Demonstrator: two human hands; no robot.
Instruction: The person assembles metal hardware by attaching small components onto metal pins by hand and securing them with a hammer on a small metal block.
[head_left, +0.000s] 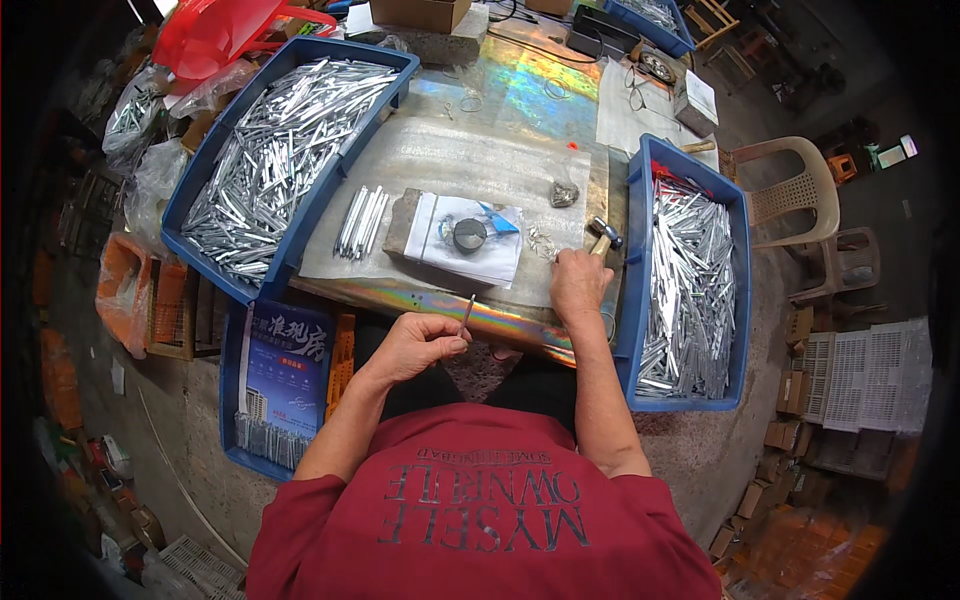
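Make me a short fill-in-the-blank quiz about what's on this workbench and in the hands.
1. The right hand grips a ____.
2. The left hand pinches one thin metal ____.
3. Both bins full of metal pieces are coloured ____.
4. A round dark disc lies on a ____ sheet.

Missing words: hammer; rod; blue; white

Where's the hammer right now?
In the head view, the hammer is in the person's right hand, at the right side of the table, between the paper-covered block and the right blue bin.
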